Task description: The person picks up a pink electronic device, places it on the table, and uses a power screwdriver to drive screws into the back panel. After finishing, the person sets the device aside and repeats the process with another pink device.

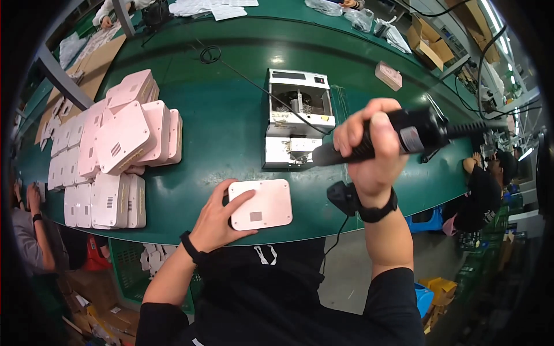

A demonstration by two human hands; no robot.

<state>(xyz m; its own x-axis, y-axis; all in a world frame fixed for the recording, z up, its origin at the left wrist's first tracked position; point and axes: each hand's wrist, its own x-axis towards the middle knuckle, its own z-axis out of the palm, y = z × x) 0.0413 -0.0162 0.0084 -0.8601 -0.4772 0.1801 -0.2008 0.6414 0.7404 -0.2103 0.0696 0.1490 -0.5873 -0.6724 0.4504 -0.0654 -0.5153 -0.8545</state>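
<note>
My left hand (222,218) grips a pale pink, rounded plastic case (270,197) by its left side, the fingers and thumb lying along its edges and top. Flat on the green table near the front edge, the case shows corner holes and a small grey vent grid. My right hand (378,141) is raised to the right, wrapped round a black electric screwdriver (407,131) with a cord. The screwdriver is held slantwise, well above the tabletop. Ahead of the case stands a white screw feeder (300,118) with an open top full of small screws.
Stacked pink cases (124,135) and whiter cases (109,199) fill the left of the green table (219,132). A small pink box (389,76) lies at the far right. A thin cable crosses to the feeder. Other people sit at the left and right; a green crate stands below.
</note>
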